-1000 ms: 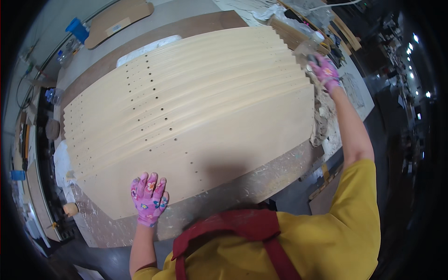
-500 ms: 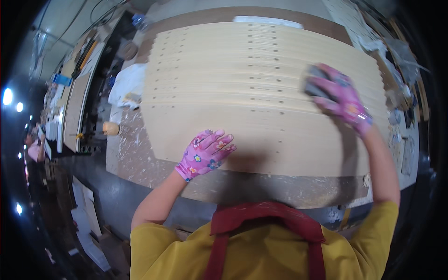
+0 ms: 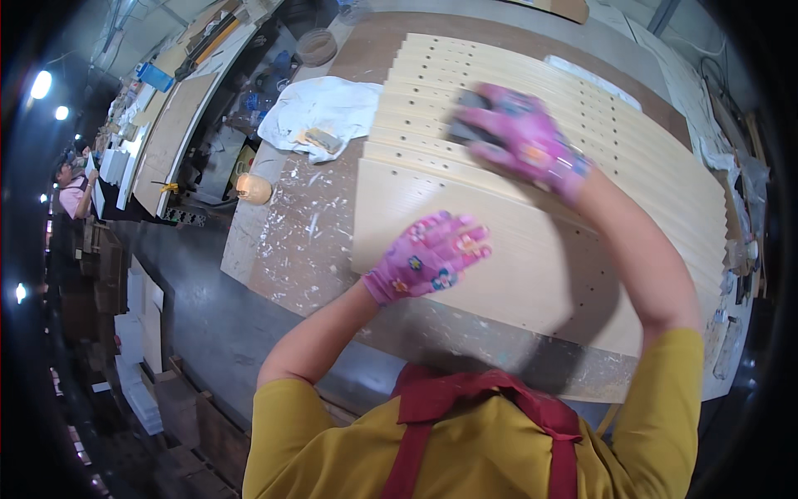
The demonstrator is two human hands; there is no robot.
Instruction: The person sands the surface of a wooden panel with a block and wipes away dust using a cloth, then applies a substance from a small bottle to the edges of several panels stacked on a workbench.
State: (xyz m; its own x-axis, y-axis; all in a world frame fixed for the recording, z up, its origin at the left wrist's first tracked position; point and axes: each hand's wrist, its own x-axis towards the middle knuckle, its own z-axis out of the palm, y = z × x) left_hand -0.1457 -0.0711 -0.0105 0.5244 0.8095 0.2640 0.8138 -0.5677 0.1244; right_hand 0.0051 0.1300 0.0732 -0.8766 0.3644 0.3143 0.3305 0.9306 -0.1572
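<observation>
A fanned stack of pale boards (image 3: 465,195) lies on the worktable, each overlapping the one behind, with rows of small drilled holes. My right hand (image 3: 532,141), in a pink flowered glove, grips a grey sanding block (image 3: 467,121) and presses it to the overlapping boards, left of their middle. Motion blurs the block somewhat. My left hand (image 3: 428,258), gloved alike, is spread over the nearest board by its left end, fingers apart and holding nothing. Whether its palm touches the board I cannot tell.
Left of the boards a white cloth (image 3: 328,104) bears a small worn block (image 3: 322,140). An orange cup-like thing (image 3: 253,189) sits at the left edge of the paint-flecked tabletop (image 3: 287,241). Beyond stands a cluttered shelf (image 3: 187,125); another person (image 3: 75,187) is far left.
My right hand has swept the sanding block leftward across the boards. The view has turned, so the stack now looks slanted. My left hand stays near the front board's left end.
</observation>
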